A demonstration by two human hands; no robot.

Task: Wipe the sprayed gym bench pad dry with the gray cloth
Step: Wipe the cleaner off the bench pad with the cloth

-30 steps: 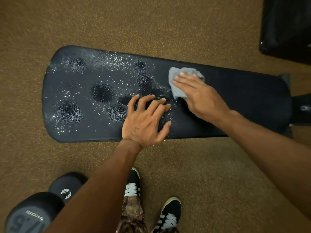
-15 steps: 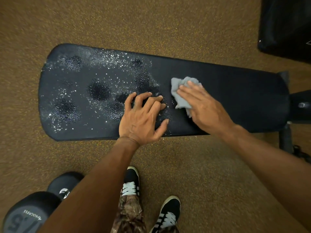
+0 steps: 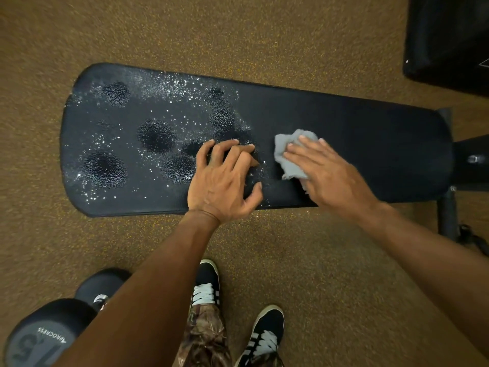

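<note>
On the speckled brown floor [image 3: 264, 35] a long black bench pad [image 3: 357, 123] lies across the view, wider and rounded at its left end, narrower toward the right, where it meets a black frame [image 3: 469, 165]. The left half of the pad is covered with glistening spray droplets [image 3: 169, 86] and several dark round wet patches [image 3: 156, 136]; the right half looks matte and free of droplets. The right hand [image 3: 325, 173] lies flat on the pad near its middle, fingers [image 3: 301, 151] extended and close together, pressing a crumpled gray cloth [image 3: 288, 154] against the surface; the cloth sticks out from under the fingertips toward the left and far side, right at the border between the wet and the dry-looking areas. Just beside it to the left, the left hand [image 3: 225, 181] rests on the pad near its front edge, fingers spread and arched so the tips touch the wet surface, thumb angled off toward the cloth; it holds nothing. The two hands are near each other but not touching. Below the pad, two black shoes [image 3: 209, 284] with white laces stand on the floor, with camouflage trousers [image 3: 203, 337] above them. A black dumbbell [image 3: 53, 329] lies at the lower left, partly hidden by the left forearm. A dark padded object [image 3: 447, 38] fills the upper right corner.
</note>
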